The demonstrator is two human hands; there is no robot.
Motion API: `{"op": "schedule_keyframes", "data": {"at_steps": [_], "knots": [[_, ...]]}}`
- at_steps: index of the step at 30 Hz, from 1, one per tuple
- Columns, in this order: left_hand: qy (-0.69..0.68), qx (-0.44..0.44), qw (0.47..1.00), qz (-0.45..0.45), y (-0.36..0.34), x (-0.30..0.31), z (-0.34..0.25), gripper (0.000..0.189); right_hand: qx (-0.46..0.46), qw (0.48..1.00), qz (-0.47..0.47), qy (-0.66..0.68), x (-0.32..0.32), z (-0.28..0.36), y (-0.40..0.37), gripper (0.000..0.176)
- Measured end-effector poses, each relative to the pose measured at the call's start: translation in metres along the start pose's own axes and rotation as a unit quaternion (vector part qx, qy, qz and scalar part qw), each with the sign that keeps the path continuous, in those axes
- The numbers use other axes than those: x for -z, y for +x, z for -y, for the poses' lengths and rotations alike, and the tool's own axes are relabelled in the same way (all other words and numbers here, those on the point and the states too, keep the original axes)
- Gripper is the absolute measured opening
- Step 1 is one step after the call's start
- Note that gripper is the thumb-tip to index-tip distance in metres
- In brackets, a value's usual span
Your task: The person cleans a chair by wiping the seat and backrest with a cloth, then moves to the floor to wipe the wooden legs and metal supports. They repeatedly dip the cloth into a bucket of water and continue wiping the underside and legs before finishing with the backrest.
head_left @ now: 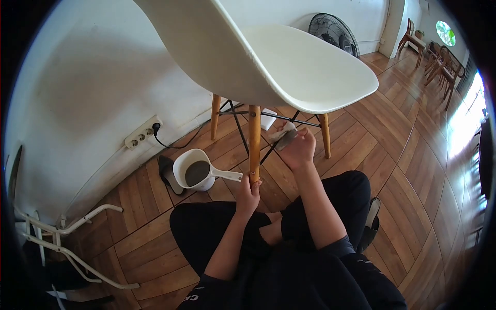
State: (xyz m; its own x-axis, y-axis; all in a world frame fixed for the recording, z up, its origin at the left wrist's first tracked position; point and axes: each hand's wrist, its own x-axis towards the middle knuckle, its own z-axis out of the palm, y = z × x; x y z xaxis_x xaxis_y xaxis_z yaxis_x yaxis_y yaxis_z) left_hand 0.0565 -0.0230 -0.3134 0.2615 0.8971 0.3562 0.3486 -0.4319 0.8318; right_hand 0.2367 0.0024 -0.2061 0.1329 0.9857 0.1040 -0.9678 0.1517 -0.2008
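A white shell chair (310, 72) with wooden legs and black metal struts stands right in front of me. My left hand (248, 197) is closed around the lower end of its nearest wooden leg (254, 144). Under the seat, my right hand (300, 149) pinches a crumpled whitish-grey cloth (285, 136) against or close beside a thin black strut; exact contact is hard to tell. Left of the leg, a white dipper (205, 174) holding dark greyish liquid rests on the floor, its handle pointing toward my left hand.
A socket strip (143, 132) with a black plug and cord is on the wall. A dark shoe (169, 174) lies behind the dipper. A pale metal frame (77, 243) stands at left. Behind are a black fan (335, 35) and wooden chairs (445, 70).
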Motion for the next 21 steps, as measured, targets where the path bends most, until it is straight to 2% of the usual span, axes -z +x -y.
{"op": "schedule_keyframes", "data": {"at_steps": [2, 4, 5, 7, 8, 10, 11, 13, 14, 16, 18, 20, 21], "knots": [[0.001, 0.006, 1.0, 0.008, 0.001, -0.001, -0.001, 0.023, 0.004, 1.0, -0.005, 0.021, -0.002, -0.001, -0.003, 0.036], [-0.003, 0.007, 1.0, -0.012, 0.0, -0.003, -0.003, 0.022, 0.051, 0.985, -0.106, -0.128, -0.008, -0.018, -0.014, 0.031], [-0.005, 0.008, 1.0, -0.011, 0.0, -0.002, -0.005, 0.022, 0.052, 0.984, -0.107, -0.13, 0.004, -0.027, -0.016, 0.031], [-0.017, 0.066, 0.997, 0.033, 0.003, 0.004, -0.017, 0.031, 0.017, 0.972, 0.015, -0.235, 0.04, -0.046, -0.016, 0.053], [-0.018, 0.064, 0.997, 0.034, 0.004, 0.003, -0.015, 0.031, 0.018, 0.972, 0.015, -0.236, 0.04, -0.055, -0.023, 0.053], [-0.025, 0.042, 0.999, 0.019, 0.004, 0.002, -0.011, 0.029, 0.017, 0.98, -0.061, -0.187, 0.038, -0.07, -0.034, 0.07], [-0.022, 0.043, 0.999, 0.017, 0.002, 0.003, -0.009, 0.029, 0.014, 0.981, -0.061, -0.185, 0.036, -0.067, -0.033, 0.07], [0.0, 0.049, 0.998, 0.039, 0.002, 0.005, -0.01, 0.029, -0.033, 0.993, 0.013, -0.112, 0.029, -0.048, -0.026, 0.082], [-0.001, 0.048, 0.998, 0.038, 0.002, 0.004, -0.01, 0.029, -0.033, 0.993, 0.014, -0.112, 0.023, -0.038, -0.021, 0.082], [-0.028, -0.003, 1.0, -0.001, 0.0, -0.001, -0.006, 0.029, 0.008, 0.986, -0.06, -0.158, -0.014, -0.015, -0.017, 0.089], [-0.008, -0.011, 1.0, 0.0, 0.001, -0.001, -0.003, 0.027, -0.004, 0.983, -0.082, -0.164, -0.041, 0.003, -0.008, 0.091], [0.011, -0.021, 1.0, 0.001, 0.002, 0.0, -0.003, 0.025, -0.014, 0.98, -0.102, -0.171, -0.045, 0.006, -0.006, 0.092], [0.002, -0.005, 1.0, 0.003, 0.002, 0.001, -0.007, 0.024, 0.01, 0.975, -0.126, -0.183, -0.04, 0.0, -0.005, 0.089]]}}
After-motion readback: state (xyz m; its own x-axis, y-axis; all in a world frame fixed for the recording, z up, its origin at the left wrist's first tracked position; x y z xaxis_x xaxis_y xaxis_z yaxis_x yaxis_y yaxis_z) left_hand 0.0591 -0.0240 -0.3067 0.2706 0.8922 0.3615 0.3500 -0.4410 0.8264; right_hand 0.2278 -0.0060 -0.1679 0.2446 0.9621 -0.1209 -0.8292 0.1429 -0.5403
